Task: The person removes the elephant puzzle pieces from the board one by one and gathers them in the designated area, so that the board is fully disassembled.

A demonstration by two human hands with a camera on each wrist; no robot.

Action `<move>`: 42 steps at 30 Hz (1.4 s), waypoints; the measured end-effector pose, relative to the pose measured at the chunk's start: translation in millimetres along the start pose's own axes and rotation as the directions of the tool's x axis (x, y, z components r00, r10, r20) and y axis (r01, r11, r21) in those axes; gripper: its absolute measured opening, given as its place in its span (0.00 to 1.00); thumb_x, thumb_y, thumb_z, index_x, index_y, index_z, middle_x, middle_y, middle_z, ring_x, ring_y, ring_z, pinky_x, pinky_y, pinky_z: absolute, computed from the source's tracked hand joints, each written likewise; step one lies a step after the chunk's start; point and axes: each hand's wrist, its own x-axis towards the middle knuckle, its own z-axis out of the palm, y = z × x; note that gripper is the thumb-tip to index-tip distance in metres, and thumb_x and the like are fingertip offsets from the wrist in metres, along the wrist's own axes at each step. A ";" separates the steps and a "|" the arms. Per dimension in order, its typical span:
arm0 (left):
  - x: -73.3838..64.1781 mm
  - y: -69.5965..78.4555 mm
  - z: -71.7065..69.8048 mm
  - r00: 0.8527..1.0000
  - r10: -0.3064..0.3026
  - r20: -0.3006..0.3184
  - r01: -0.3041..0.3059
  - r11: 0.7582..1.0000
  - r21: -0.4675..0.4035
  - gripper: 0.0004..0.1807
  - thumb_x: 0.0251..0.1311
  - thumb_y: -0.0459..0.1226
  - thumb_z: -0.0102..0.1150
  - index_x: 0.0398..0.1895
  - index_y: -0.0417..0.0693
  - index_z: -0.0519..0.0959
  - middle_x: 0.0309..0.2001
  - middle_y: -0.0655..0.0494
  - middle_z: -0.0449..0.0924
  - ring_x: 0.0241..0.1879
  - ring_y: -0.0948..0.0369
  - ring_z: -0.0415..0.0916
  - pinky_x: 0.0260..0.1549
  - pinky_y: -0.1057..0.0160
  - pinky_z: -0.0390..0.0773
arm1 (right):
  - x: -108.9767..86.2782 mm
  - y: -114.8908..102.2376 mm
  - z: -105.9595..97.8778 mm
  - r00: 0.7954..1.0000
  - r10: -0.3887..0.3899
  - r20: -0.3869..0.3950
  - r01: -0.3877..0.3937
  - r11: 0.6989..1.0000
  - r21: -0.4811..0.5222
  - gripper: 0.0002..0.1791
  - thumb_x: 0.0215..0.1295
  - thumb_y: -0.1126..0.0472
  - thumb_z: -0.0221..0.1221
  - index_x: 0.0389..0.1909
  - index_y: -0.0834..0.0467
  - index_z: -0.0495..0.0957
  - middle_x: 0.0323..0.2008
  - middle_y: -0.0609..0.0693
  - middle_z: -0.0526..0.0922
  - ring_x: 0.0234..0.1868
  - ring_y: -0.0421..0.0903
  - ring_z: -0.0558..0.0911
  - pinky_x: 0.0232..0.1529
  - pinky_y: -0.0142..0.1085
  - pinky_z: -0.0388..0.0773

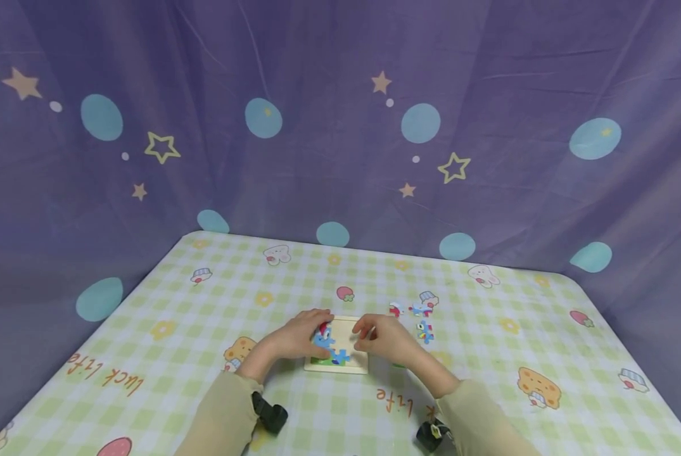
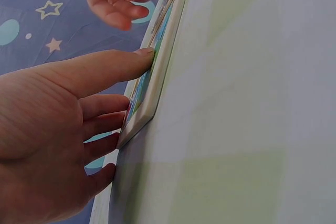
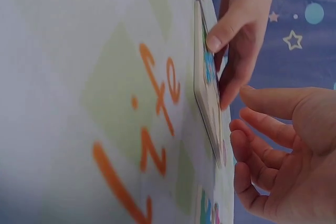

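A shallow wooden puzzle tray (image 1: 347,371) lies on the table, with blue, red and green jigsaw pieces (image 1: 338,358) along its left and near side; bare wood shows in the rest. My left hand (image 1: 297,335) is at the tray's left side, its thumb on the pieces near the front rim, as the left wrist view also shows, and its fingers along the left edge. Over the tray's right side hovers my right hand (image 1: 390,339), fingers loosely bent; in the right wrist view nothing shows between the fingers and thumb (image 3: 268,100).
Right of the tray lie loose jigsaw pieces: a red and white one (image 1: 395,310), a blue and red one (image 1: 421,310) and a blue one (image 1: 425,332). A green piece (image 1: 399,365) is partly hidden by the right wrist. A purple curtain (image 1: 340,158) hangs behind the table.
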 end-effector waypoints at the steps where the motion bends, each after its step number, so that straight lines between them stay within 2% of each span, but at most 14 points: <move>1: -0.1 -0.2 -0.1 1.000 0.000 0.001 0.000 1.000 0.001 0.41 0.49 0.46 0.65 0.66 0.44 0.60 0.68 0.47 0.55 0.68 0.48 0.49 0.63 0.46 0.53 | 0.8 -1.1 1.7 1.000 -0.004 0.011 0.004 1.000 -0.005 0.08 0.53 0.64 0.63 0.35 0.58 0.78 0.26 0.44 0.78 0.25 0.39 0.74 0.25 0.29 0.71; 14: -1.0 -1.3 -1.0 1.000 0.023 0.009 -0.023 1.000 -0.008 0.41 0.49 0.46 0.65 0.65 0.42 0.60 0.68 0.46 0.55 0.67 0.47 0.48 0.63 0.45 0.52 | 9.0 -12.1 15.4 0.994 -0.040 0.098 0.049 0.994 -0.096 0.12 0.49 0.62 0.65 0.36 0.57 0.79 0.29 0.46 0.80 0.28 0.36 0.75 0.30 0.29 0.72; 21: -1.5 -1.2 -2.3 0.999 0.040 0.001 -0.040 0.999 -0.020 0.42 0.48 0.45 0.65 0.65 0.40 0.60 0.67 0.44 0.56 0.67 0.46 0.49 0.62 0.44 0.53 | 11.5 -15.5 18.8 0.993 -0.067 0.101 0.081 0.987 -0.141 0.12 0.49 0.62 0.65 0.36 0.57 0.80 0.27 0.46 0.80 0.28 0.35 0.75 0.30 0.27 0.72; 31: -2.3 -0.9 -1.7 0.999 0.046 -0.004 -0.046 0.998 -0.032 0.41 0.48 0.44 0.65 0.65 0.39 0.60 0.67 0.44 0.56 0.67 0.46 0.49 0.62 0.44 0.53 | 11.6 -16.9 22.8 0.993 -0.056 0.105 0.075 0.980 -0.185 0.11 0.48 0.62 0.66 0.35 0.55 0.80 0.26 0.43 0.79 0.26 0.34 0.74 0.28 0.26 0.70; 42: -2.9 -1.7 -3.3 0.998 0.065 0.021 -0.064 0.997 -0.048 0.42 0.49 0.45 0.64 0.66 0.40 0.59 0.68 0.44 0.54 0.68 0.45 0.47 0.62 0.43 0.52 | 9.8 -15.7 24.1 0.991 -0.079 0.109 0.097 0.979 -0.178 0.09 0.49 0.63 0.66 0.33 0.54 0.82 0.28 0.43 0.79 0.26 0.33 0.74 0.27 0.25 0.71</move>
